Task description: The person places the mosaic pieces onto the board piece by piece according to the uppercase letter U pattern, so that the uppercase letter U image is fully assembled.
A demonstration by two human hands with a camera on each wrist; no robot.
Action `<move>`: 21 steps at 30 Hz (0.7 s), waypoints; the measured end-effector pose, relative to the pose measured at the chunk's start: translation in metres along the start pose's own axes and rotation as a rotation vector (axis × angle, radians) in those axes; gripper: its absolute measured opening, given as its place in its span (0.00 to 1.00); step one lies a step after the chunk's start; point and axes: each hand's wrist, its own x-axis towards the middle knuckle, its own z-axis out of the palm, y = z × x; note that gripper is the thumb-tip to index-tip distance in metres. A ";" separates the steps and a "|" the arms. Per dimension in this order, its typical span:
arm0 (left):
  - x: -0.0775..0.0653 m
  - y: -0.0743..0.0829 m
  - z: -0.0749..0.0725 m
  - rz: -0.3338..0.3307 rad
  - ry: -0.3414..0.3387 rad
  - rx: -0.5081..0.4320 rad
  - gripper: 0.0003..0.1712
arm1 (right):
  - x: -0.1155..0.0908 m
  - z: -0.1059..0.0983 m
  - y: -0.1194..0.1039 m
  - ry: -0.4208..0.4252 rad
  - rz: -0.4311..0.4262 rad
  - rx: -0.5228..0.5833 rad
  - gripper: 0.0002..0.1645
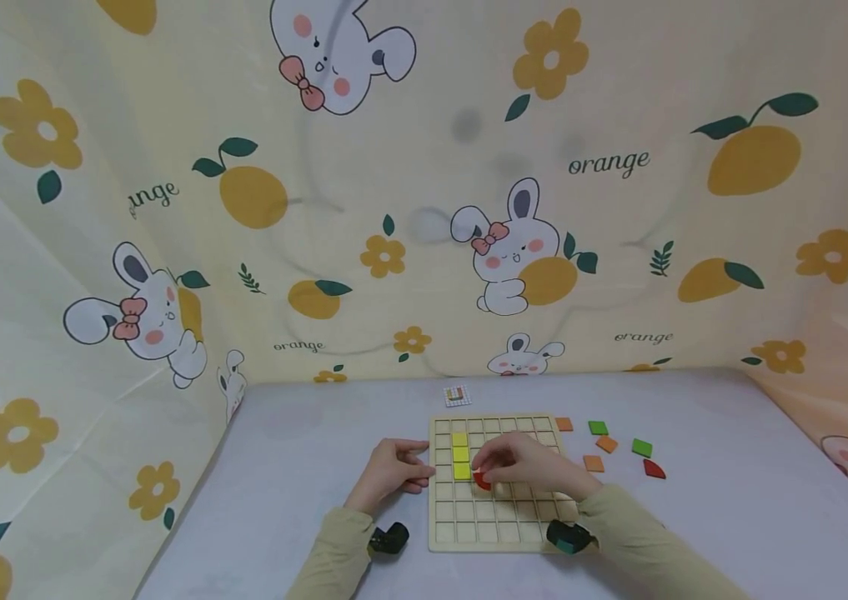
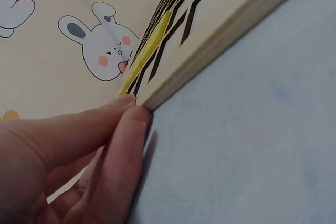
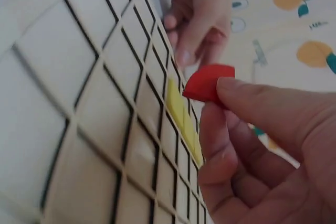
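Note:
A wooden grid board lies on the table, with a column of yellow square tiles set in its cells near the left side. My left hand is at the board's left edge; in the left wrist view its thumb and a finger pinch that edge. Over the board, my right hand pinches a red quarter-circle tile between thumb and finger. From the right wrist view, this tile is held just off the grid, near the yellow tiles. The right hand covers some cells in the head view.
Right of the board lie loose orange square tiles, green square tiles and another red quarter-circle tile. A small patterned card lies behind the board. Printed cloth hangs around the white table.

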 end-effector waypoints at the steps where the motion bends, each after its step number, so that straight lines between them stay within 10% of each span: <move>1: 0.000 0.000 0.000 0.000 -0.002 0.001 0.31 | 0.003 0.003 0.000 0.001 0.016 0.003 0.07; 21: 0.000 0.000 0.000 -0.008 -0.013 -0.004 0.31 | 0.020 0.037 0.009 0.108 0.031 -0.037 0.02</move>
